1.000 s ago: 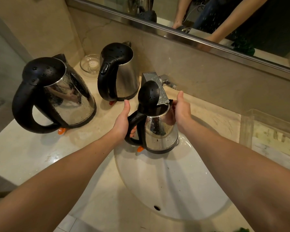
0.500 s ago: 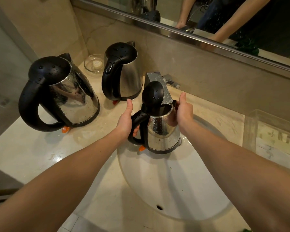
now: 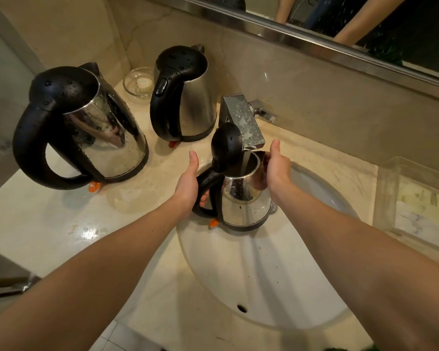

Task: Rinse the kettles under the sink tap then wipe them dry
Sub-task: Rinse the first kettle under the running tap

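Observation:
A steel kettle [image 3: 246, 201] with a black handle and raised black lid stands upright over the white sink [image 3: 264, 269], right under the square chrome tap [image 3: 241, 117]. Water runs from the tap into its open top. My left hand [image 3: 188, 181] grips its black handle, thumb up. My right hand [image 3: 276, 168] holds the kettle's steel body at the rim. Two more wet steel kettles stand on the counter: a large one [image 3: 86, 125] at the left and another [image 3: 185, 95] behind it by the wall.
A small glass dish [image 3: 137, 83] sits in the back corner between the two kettles. A clear plastic box [image 3: 416, 198] stands on the counter at the right. The mirror [image 3: 340, 19] runs along the wall above. The beige counter [image 3: 48, 224] is wet.
Water now flows from the tap into the kettle. The view has shifted slightly; both hands keep the same hold on the kettle.

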A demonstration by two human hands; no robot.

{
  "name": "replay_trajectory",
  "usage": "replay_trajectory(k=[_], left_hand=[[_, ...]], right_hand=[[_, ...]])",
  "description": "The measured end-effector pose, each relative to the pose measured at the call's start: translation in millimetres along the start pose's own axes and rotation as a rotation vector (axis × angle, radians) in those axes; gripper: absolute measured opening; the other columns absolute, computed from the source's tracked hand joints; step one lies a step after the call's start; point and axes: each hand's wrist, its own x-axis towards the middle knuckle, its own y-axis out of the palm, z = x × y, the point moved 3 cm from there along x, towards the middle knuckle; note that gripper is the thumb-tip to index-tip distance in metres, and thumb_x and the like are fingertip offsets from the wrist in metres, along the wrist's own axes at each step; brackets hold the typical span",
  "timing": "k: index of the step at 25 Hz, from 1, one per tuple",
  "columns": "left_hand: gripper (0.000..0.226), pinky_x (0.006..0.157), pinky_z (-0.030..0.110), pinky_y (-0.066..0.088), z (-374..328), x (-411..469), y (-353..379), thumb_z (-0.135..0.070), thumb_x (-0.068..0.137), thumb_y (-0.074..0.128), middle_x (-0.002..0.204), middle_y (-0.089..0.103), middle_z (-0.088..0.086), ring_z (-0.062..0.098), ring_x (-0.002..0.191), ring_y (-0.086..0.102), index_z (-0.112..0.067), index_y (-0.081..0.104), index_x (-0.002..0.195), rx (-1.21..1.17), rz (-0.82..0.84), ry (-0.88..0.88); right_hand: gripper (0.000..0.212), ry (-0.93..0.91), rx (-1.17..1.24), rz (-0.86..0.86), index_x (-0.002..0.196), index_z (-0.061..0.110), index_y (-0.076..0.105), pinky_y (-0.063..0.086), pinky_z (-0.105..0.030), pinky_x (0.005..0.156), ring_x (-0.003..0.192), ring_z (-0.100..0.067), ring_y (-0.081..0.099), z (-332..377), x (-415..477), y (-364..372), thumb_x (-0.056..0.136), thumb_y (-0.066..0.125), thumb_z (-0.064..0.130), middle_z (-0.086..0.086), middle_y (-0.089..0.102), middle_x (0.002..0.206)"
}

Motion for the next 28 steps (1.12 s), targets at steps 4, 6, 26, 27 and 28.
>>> replay_trajectory(k=[4, 6, 26, 27, 28], left_hand=[[0.101, 0.047, 0.023, 0.043, 2, 2, 4, -0.082, 0.091, 0.015, 0.056, 0.048, 0.003, 0.012, 0.043, 0.047, 0.0, 0.059, 0.13, 0.026, 0.002, 0.026], [0.086, 0.049, 0.024, 0.042, 3, 0, 5, -0.08, 0.092, 0.015, 0.057, 0.048, 0.004, 0.013, 0.047, 0.047, -0.007, 0.059, 0.105, 0.014, -0.011, 0.029], [0.077, 0.053, 0.026, 0.041, 7, 5, 9, -0.076, 0.095, 0.015, 0.065, 0.05, 0.005, 0.015, 0.054, 0.047, -0.012, 0.057, 0.09, 0.065, -0.09, 0.056], [0.078, 0.053, 0.026, 0.041, 8, 6, 9, -0.076, 0.095, 0.014, 0.064, 0.05, 0.005, 0.016, 0.054, 0.047, -0.012, 0.057, 0.088, 0.074, -0.092, 0.065], [0.077, 0.053, 0.026, 0.041, 8, 6, 9, -0.076, 0.095, 0.014, 0.064, 0.05, 0.005, 0.016, 0.054, 0.047, -0.012, 0.057, 0.087, 0.082, -0.095, 0.07]], right_hand=[[0.087, 0.002, 0.028, -0.007, 0.101, 0.014, 0.068, 0.054, -0.053, 0.092, 0.094, -0.03, 0.069, -4, 5, 0, 0.07, 0.025, 0.083, -0.009, 0.073, 0.099], [0.092, 0.014, 0.019, -0.018, 0.106, 0.015, 0.068, 0.054, -0.053, 0.093, 0.095, -0.03, 0.069, -6, 6, -1, 0.067, 0.024, 0.086, -0.008, 0.073, 0.101], [0.066, 0.028, 0.028, 0.047, 0.101, 0.018, 0.061, 0.051, -0.052, 0.097, 0.104, -0.033, 0.066, -10, 6, 0, 0.091, 0.027, 0.073, -0.008, 0.068, 0.103], [0.065, 0.034, 0.032, 0.052, 0.103, 0.019, 0.061, 0.051, -0.052, 0.097, 0.105, -0.033, 0.065, -11, 6, 1, 0.092, 0.027, 0.072, -0.009, 0.068, 0.104], [0.063, 0.037, 0.039, 0.052, 0.105, 0.018, 0.061, 0.051, -0.052, 0.097, 0.105, -0.033, 0.065, -11, 7, 1, 0.094, 0.027, 0.071, -0.01, 0.068, 0.106]])
